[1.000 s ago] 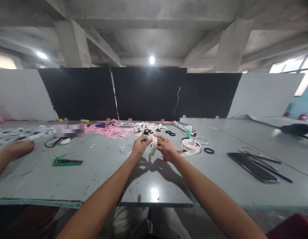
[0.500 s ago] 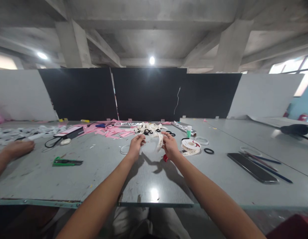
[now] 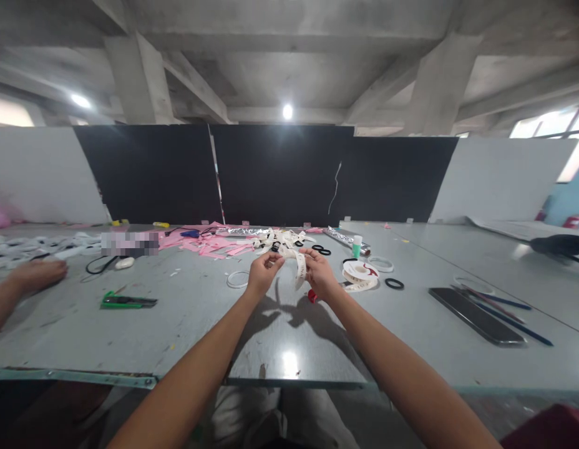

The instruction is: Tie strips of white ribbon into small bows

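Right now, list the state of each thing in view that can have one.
left hand: pinching one end of the ribbon strip
right hand: pinching the other end
ribbon strip: held above the table, hanging in a loop
ribbon spool: lying flat, partly unwound
phone: flat, screen dark
green cutter: lying untouched

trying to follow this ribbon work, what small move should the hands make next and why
Probably draw the hands slightly apart to pull the cream printed ribbon strip taut. The left hand and right hand each pinch it above the grey table, and a loose end hangs slack beside the right hand.
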Motion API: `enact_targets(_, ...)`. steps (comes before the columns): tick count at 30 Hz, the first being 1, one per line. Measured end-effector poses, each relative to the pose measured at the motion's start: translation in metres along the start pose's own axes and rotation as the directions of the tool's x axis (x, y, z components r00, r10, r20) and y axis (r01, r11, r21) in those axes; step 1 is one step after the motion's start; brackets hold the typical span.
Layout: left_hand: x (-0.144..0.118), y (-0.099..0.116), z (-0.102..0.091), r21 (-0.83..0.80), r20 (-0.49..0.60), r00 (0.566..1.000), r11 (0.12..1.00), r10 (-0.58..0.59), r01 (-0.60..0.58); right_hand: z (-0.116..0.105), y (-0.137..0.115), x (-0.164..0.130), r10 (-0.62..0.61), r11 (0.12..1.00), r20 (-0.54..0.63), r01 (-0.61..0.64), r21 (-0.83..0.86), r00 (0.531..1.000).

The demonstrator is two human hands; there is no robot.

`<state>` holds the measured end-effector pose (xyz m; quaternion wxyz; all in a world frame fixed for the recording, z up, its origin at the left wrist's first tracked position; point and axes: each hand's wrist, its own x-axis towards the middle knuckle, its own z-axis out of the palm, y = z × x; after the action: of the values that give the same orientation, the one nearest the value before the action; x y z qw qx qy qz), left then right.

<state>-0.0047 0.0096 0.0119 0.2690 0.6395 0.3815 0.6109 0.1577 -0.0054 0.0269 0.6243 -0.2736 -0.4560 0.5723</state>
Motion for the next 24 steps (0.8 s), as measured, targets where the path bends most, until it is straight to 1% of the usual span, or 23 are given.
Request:
enact_targets(2,0.0012,-0.0024,-0.0003,0.009,0.008,1.0,1.0,-0.002,0.002,0.0002,0.0011,-0.0009,0.008,1.0,0.033,-0.008,-0.01,0.999)
enact_targets(5,0.0033,-0.0054,0.0004,-0.019,0.011,1.0,1.0,-0.007,0.008,0.0,0.0029,-0.0011,0.011,1.0,0.07,-0.011,-0.004,0.997)
enact_targets(10,0.0054,-0.0066,0.0029,-0.115,0.039,0.997,0.991,-0.061,0.065,-0.0006,0.0041,0.0,0.042,0.999,0.071,-0.041,-0.014,0.997)
enact_targets(15,0.0046,-0.0062,0.0046,-0.177,0.048,0.995,0.98,-0.088,0.095,0.0018,0.0026,-0.0028,0.07,0.994,0.051,-0.066,-0.088,0.996)
enact_targets(20,0.0042,-0.0034,0.0038,-0.174,0.085,0.995,0.982,-0.059,0.073,0.004,0.0013,-0.0053,0.088,0.985,0.052,-0.079,-0.153,0.995)
enact_targets(24,0.002,-0.0001,0.0023,-0.089,0.109,0.994,0.996,-0.006,0.015,0.0036,0.0012,-0.0049,0.094,0.978,0.077,-0.077,-0.193,0.993)
